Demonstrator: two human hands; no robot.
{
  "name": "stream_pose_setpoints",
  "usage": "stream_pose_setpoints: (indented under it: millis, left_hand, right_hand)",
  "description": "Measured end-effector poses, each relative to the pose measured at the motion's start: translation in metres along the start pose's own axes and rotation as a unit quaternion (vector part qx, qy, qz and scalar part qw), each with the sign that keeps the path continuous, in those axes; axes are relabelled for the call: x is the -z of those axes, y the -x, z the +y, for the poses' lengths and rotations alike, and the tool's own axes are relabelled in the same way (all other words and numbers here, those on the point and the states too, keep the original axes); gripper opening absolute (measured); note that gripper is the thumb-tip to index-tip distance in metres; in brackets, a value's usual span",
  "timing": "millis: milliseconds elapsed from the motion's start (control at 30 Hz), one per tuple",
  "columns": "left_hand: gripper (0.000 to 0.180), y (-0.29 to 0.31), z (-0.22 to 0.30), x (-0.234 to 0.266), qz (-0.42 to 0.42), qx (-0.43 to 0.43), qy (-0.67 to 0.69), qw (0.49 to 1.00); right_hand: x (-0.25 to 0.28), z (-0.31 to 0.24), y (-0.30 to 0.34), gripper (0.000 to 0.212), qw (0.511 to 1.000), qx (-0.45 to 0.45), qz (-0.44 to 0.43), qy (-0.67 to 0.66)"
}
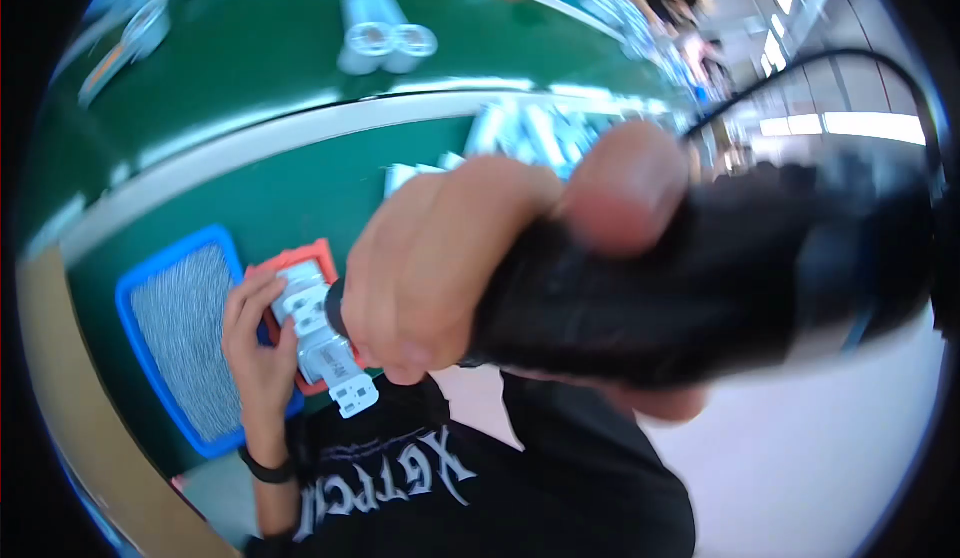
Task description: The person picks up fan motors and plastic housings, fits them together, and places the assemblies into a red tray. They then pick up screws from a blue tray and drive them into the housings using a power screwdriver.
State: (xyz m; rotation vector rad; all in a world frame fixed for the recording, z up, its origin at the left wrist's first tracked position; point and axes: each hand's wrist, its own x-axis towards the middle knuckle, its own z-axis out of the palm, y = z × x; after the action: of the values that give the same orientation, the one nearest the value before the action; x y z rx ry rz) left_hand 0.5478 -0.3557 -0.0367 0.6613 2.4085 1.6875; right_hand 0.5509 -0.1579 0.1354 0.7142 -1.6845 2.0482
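My right hand [425,258], large and close to the camera, is wrapped round a thick black power screwdriver [700,278]. The tool's tip end reaches down to a white plastic part [318,333]; whether it touches the part is hidden behind my fingers. My left hand [258,343] steadies this part by its left side, thumb and fingers closed on it. The part lies over an orange-red holder [318,253]. Beside my left hand is a blue-rimmed tray [155,358] filled with many thin, silvery pieces, too small to name.
White plastic parts [540,133] are heaped behind my right hand. Two white tubes [385,38] stand on the green shelf [250,48]; a long handled item [125,50] lies at its left. A black cord [850,53] arcs from the tool. Brown board [85,388] edges the left side.
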Motion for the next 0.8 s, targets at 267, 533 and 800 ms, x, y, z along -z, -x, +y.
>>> stream_pose_setpoints:
  millis: [267,533,800]
  left_hand:
    - [0.044,0.011,-0.005,-0.019,0.037,0.024,0.062,0.997]
    - [0.054,0.018,0.019,0.031,-0.138,-0.093,-0.115,0.979]
    - [0.034,0.014,0.009,0.009,-0.051,-0.199,-0.024,0.978]
  right_hand:
    - [0.073,-0.022,0.003,0.051,0.905,-0.107,0.383,-0.15]
    - [0.046,0.047,0.092,0.042,0.866,-0.468,0.174,-0.035]
    - [-0.008,0.081,0.15,0.049,0.836,-0.41,0.048,0.362]
